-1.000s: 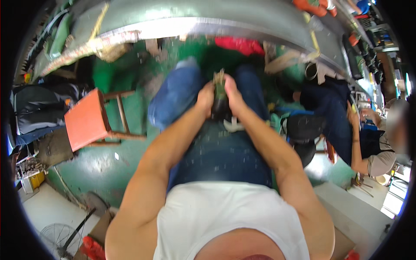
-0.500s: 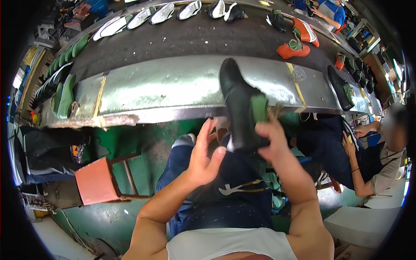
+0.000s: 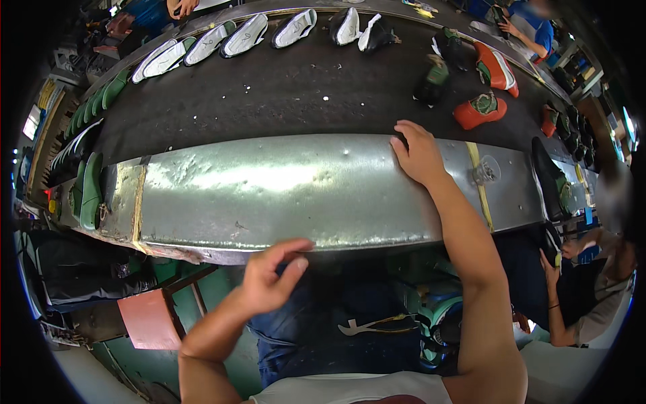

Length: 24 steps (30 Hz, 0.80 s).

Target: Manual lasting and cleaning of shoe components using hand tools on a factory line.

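My right hand [image 3: 418, 156] reaches over the far edge of the metal ledge [image 3: 289, 182], its fingers apart and holding nothing. Beyond it, a blurred black shoe [image 3: 429, 86] with green inside rests on the dark belt, clear of my fingers. My left hand [image 3: 272, 275] hovers at the ledge's near edge, thumb and fingers apart, with nothing between them. Across my dark trousers lies a pair of lasting pincers [image 3: 377, 327] with a pale metal head.
White-bottomed shoes [image 3: 245, 35] line the belt's [image 3: 269, 87] far side; green ones [image 3: 91, 192] stand at left. Orange shoes [image 3: 480, 110] sit beyond the ledge at right, and a black shoe [image 3: 548, 178] on it. A stool [image 3: 149, 318] and a co-worker [image 3: 599, 276] flank me.
The black shoe has gone from my right hand onto the belt, farther away and to the right. My right hand has stretched forward, empty. My left hand has moved left and lower in view.
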{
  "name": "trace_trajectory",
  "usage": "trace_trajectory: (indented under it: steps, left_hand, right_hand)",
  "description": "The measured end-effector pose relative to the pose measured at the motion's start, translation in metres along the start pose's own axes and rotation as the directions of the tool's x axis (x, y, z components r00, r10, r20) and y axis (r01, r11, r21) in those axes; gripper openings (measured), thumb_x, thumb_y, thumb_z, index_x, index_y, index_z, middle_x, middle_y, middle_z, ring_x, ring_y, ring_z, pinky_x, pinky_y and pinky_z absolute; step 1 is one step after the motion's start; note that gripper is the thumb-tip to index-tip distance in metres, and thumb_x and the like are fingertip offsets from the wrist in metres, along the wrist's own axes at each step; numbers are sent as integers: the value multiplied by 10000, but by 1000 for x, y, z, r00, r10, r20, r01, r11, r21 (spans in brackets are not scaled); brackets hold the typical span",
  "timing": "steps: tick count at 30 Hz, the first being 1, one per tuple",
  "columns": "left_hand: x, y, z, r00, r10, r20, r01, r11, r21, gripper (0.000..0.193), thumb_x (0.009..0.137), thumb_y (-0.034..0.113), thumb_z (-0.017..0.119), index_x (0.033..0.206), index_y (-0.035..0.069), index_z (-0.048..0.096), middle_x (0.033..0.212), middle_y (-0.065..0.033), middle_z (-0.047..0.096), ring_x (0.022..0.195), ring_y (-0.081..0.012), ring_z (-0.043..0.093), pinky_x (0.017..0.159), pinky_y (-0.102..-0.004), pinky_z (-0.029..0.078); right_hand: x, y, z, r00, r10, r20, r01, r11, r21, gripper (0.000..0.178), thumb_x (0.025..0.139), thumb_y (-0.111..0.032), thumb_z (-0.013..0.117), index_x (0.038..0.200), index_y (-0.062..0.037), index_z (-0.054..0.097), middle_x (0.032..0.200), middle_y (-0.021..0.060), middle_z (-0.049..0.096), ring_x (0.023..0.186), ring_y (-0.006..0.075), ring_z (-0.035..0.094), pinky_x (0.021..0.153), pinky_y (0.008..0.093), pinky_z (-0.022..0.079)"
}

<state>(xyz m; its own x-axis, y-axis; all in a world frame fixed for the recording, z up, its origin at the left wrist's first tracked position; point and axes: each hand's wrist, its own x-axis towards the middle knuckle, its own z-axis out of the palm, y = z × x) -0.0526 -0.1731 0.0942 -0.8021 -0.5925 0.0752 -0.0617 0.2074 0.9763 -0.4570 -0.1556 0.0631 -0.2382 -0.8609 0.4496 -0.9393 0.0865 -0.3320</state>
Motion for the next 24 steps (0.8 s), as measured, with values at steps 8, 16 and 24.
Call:
trace_trajectory:
  steps: [8,16,24]
  left_hand:
    - [272,-73,-100,924,148,-351,-9,930,367,364,918,238,692,1202,13,658,1318,-215,604,1233,-292,581,1055,-362,431]
    - [510,-144,-198,776,241,-583,377,563,735,626,900,637,573,1321,182,653,1545,-311,325,1457,-451,264,1203,-453,218]
    - [613,-112,-64,878,-68,-473,406,629,663,1047,802,895,354,1398,62,572,1534,-327,318,1447,-418,264,1175,-437,263]
  right_hand:
    - [63,3,22,942,253,220,-250,967,-41,444,920,-331,618,1177,31,640,1289,222,609,1168,351,607,1036,426,447]
    - [73,0,28,958,138,253,-147,989,19,447,892,-280,653,1189,52,612,1358,193,566,1294,338,505,1053,440,422]
    - [79,5,34,954,151,261,-147,989,-34,422,898,-291,655,1151,46,625,1260,165,594,1246,303,501,1022,426,404]
